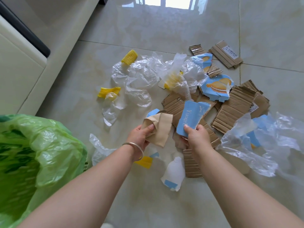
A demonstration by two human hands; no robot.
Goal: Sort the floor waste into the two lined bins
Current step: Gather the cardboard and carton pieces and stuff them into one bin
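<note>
My left hand [141, 135] grips a crumpled tan paper piece [160, 129] just above the floor. A torn blue carton piece [190, 118] with white lettering is pinched by my right hand [196, 137]. Around them lie brown cardboard scraps [233, 109], clear plastic bags [144, 74], yellow foam nets [129, 57] and a blue biscuit-printed carton piece [217, 87]. A bin lined with a green bag [49, 145] stands at the lower left, its mouth open. Only this one bin is in view.
A cream cabinet [19, 66] with a dark strip runs along the left wall. More clear plastic [263, 145] spreads at the right. A white torn carton piece [174, 173] and corrugated strip [191, 163] lie between my forearms on the glossy tiles.
</note>
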